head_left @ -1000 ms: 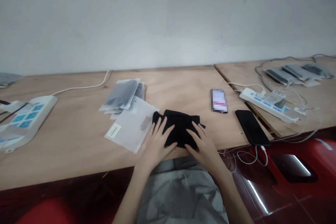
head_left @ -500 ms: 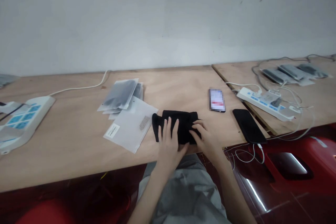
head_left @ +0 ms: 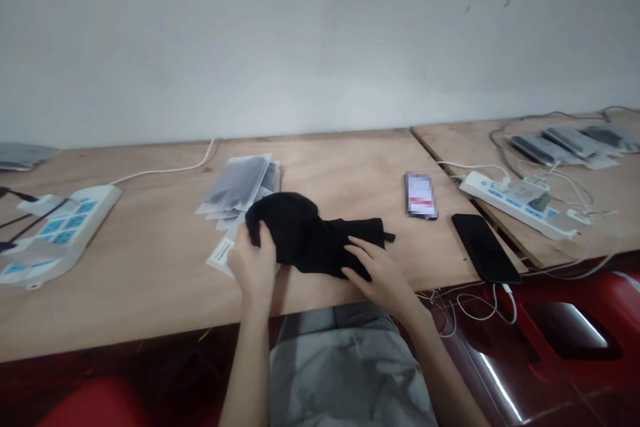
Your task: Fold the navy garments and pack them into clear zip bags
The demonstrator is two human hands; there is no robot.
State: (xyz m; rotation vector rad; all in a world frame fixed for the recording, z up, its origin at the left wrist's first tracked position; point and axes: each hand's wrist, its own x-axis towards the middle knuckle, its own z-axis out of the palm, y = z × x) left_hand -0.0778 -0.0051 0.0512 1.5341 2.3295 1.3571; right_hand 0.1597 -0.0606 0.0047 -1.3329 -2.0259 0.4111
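A piece of black cloth (head_left: 300, 233), some kind of soft garment whose exact kind I cannot make out, lies stretched sideways at the front of the table. My left hand (head_left: 254, 260) pinches its left end, which is lifted and bulges upward. Fingers spread, my right hand (head_left: 373, 271) rests on the cloth's right part, pressing it to the wood. A small black tab sticks out at the right end. Behind the left end lie several frosted plastic bags (head_left: 235, 183) with dark contents. A flat bag with a white label (head_left: 221, 252) is mostly covered by the cloth and my left hand.
On the table (head_left: 165, 233), a lit phone (head_left: 421, 195) and a dark phone (head_left: 486, 248) on a cable lie to the right. Power strips stand at left (head_left: 75, 233) and right (head_left: 520, 203). More packed bags (head_left: 570, 143) lie far right. A red stool (head_left: 575, 333) is below.
My left hand has gone from lying flat on the folded cloth to gripping its left end, drawing it left and up. The cloth is now unfolded longer, over the labelled bag.
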